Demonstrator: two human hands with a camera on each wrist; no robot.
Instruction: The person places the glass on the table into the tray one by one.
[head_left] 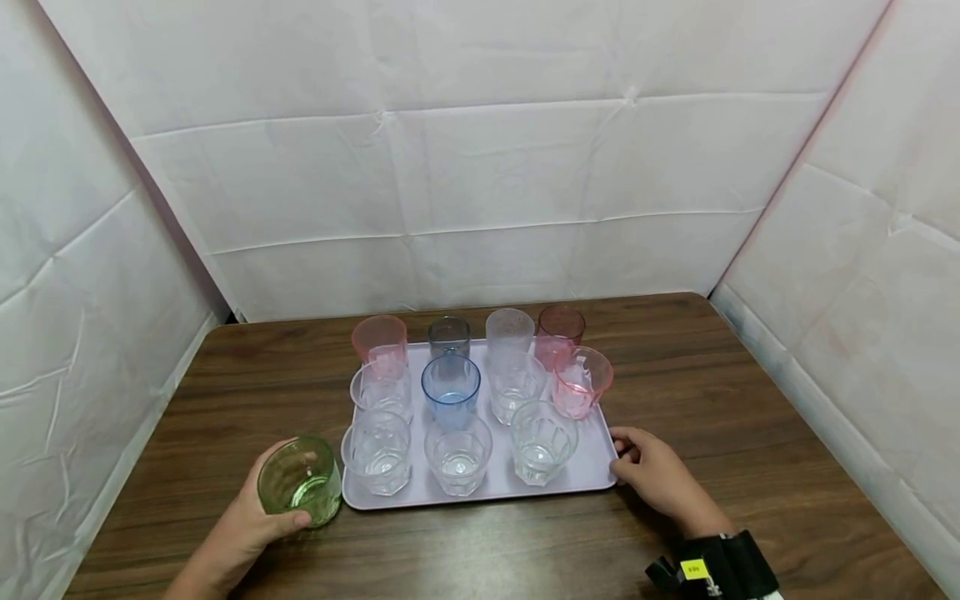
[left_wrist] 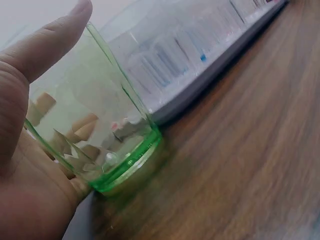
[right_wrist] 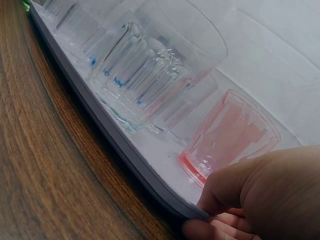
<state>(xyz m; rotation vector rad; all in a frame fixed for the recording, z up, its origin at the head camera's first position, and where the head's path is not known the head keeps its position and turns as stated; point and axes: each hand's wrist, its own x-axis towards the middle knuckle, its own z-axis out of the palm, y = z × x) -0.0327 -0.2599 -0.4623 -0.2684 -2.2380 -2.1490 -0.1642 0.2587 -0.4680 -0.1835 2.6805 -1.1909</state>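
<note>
My left hand [head_left: 251, 521] grips a green glass [head_left: 300, 483] beside the tray's front left corner, thumb on the near side and fingers round the far side. In the left wrist view the green glass [left_wrist: 100, 120] stands tilted, its thick base close over the table. My right hand [head_left: 656, 475] pinches the rim of the pale tray [head_left: 600, 467] near its front right corner; the right wrist view shows the thumb on top and fingers [right_wrist: 225, 225] at the underside. On the tray stand several clear glasses, a blue glass [head_left: 450, 392] and a pink glass [head_left: 581, 383] near the right edge.
Along the tray's back are a reddish-pink glass [head_left: 380, 337], a dark grey glass [head_left: 449, 337], a clear tumbler [head_left: 510, 332] and a dark red glass [head_left: 560, 329]. The wooden table [head_left: 750, 417] extends on both sides. White sheeting [head_left: 480, 183] hangs behind and at both sides.
</note>
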